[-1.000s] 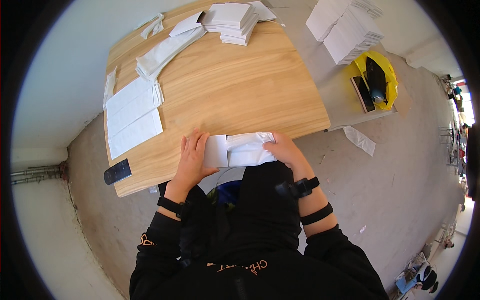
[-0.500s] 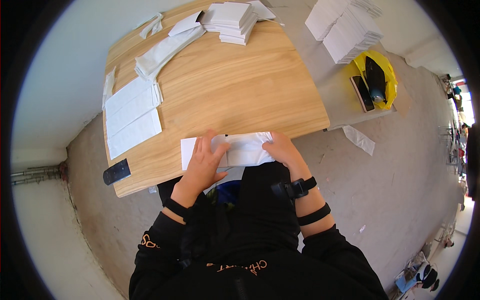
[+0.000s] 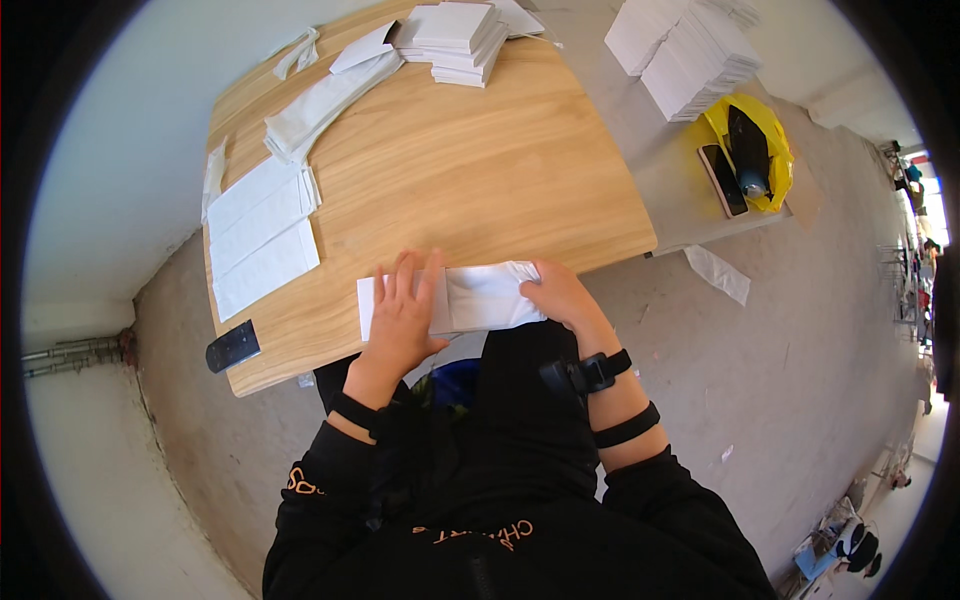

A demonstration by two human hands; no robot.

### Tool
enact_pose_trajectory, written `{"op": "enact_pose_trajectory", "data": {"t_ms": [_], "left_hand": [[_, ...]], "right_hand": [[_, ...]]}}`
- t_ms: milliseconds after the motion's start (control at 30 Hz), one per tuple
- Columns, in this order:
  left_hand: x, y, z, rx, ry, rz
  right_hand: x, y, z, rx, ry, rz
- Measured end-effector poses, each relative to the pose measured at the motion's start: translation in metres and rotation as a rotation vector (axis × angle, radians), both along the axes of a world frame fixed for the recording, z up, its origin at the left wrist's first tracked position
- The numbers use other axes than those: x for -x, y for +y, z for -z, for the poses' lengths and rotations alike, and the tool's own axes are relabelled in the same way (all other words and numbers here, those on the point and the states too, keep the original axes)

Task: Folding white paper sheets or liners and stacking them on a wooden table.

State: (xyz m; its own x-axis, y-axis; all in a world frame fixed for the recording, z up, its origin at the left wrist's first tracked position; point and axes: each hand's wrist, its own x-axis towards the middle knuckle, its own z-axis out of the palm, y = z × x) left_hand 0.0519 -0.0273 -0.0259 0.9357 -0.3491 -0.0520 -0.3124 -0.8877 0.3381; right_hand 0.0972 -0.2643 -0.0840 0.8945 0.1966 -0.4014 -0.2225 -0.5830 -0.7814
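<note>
A flat white box (image 3: 366,305) lies at the table's front edge. Its right part is covered by a thin, wrinkled white sleeve (image 3: 485,297). My left hand (image 3: 403,308) rests on the box's left part, its fingers stretched out and spread. At the other end, my right hand (image 3: 560,297) pinches the sleeve's right end, thumb on top; the fingers underneath are hidden.
White packets (image 3: 262,240) lie at the table's left, with folded white sleeves (image 3: 330,105) behind. White boxes (image 3: 462,30) are stacked at the back. A dark phone (image 3: 233,347) sits at the left corner. Right of the table are more box stacks (image 3: 700,60) and a yellow bag (image 3: 780,145).
My left hand's fingers have straightened and moved off the sleeve's edge, lying further left on the box. My right hand keeps its grip on the sleeve.
</note>
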Motion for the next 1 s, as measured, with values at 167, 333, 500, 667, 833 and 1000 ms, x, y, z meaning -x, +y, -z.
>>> {"op": "enact_pose_trajectory", "data": {"t_ms": [167, 333, 500, 667, 833, 1000], "left_hand": [[0.004, 0.022, 0.018, -0.089, -0.018, -0.081], [0.006, 0.020, 0.025, 0.020, -0.053, -0.092], [0.008, 0.012, 0.025, 0.077, -0.130, -0.104], [0.009, 0.013, 0.024, 0.110, -0.140, -0.119], [0.009, 0.011, 0.024, 0.092, -0.097, -0.067], [0.002, 0.002, -0.004, 0.071, -0.057, 0.047]], "right_hand": [[0.000, 0.010, -0.005, -0.129, 0.043, 0.042], [-0.004, 0.019, -0.003, -0.221, 0.173, 0.019], [-0.002, 0.021, -0.004, -0.262, 0.093, -0.039], [0.002, 0.018, -0.016, -0.250, 0.156, 0.051], [0.000, 0.018, -0.003, -0.231, 0.158, -0.029], [-0.002, 0.020, 0.000, -0.010, -0.005, -0.001]]}}
